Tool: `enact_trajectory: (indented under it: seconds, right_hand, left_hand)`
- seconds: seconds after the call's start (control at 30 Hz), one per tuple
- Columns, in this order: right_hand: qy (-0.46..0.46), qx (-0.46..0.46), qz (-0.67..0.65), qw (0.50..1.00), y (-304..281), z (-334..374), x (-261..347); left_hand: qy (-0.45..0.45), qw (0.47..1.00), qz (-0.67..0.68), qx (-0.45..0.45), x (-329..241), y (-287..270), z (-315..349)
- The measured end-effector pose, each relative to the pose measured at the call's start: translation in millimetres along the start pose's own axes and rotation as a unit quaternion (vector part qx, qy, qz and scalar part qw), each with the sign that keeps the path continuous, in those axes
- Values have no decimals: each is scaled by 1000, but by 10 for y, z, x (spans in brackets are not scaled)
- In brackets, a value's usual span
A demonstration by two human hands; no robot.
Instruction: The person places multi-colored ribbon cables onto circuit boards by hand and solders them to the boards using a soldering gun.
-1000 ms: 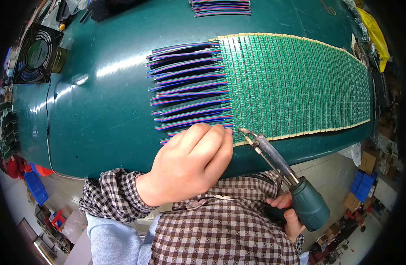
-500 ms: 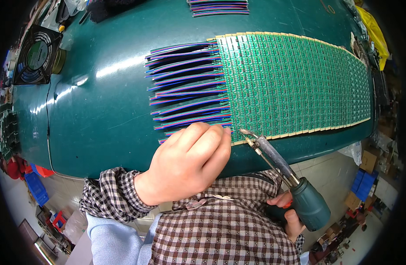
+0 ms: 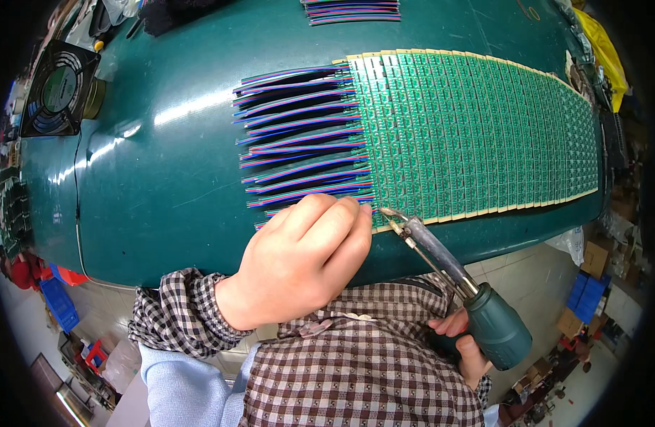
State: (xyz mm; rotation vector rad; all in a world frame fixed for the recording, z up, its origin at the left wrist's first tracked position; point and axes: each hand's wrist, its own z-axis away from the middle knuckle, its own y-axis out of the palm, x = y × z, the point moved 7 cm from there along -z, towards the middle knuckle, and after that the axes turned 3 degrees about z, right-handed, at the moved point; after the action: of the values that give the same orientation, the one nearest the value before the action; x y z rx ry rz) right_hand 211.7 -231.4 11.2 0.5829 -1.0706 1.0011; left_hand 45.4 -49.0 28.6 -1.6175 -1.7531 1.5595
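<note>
My left hand [image 3: 299, 252] is closed in a pinch at the near-left corner of a sheet of overlapping green circuit boards [image 3: 477, 135]. It grips a multicoloured ribbon wire, most of which its fingers cover. Rows of other ribbon wires [image 3: 302, 153], striped red, blue, green and black, run leftward from the boards' left edge. In my right hand [image 3: 473, 356] is a green pistol-shaped soldering gun [image 3: 500, 331]. Its metal tip and the thin feed tube beside it meet the board edge just right of my left fingertips.
A dark green table [image 3: 164, 185] lies under everything. Another bundle of ribbon wires [image 3: 352, 11] sits at the far edge. A black fan [image 3: 60, 89] with a cord stands at left. Beyond the right edge are a yellow bag [image 3: 601, 57] and blue bins [image 3: 587, 299].
The soldering gun's tip has shifted slightly left, closer to my left fingertips. My left hand has stayed nearly in place.
</note>
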Motion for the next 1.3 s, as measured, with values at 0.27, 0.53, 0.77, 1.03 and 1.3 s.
enact_trajectory:
  seconds: [0.27, 0.53, 0.77, 1.03, 1.3]
  right_hand:
    - [22, 10, 10, 1000, 23, -15, 4]
    - [-19, -37, -12, 999, -22, 31, 5]
    - [-22, -70, -1, 997, -22, 42, 56]
    - [-48, -17, -6, 999, -93, 65, -21]
    - [-42, -1, -29, 999, -63, 51, -46]
  left_hand:
    - [-1, 1000, -2, 4, -4, 15, 4]
    - [6, 1000, -6, 3, -9, 10, -4]
    - [9, 1000, -11, -1, -10, 10, -10]
    - [45, 998, -39, -18, -49, 15, 8]
    - [41, 998, -35, -13, -47, 13, 5]
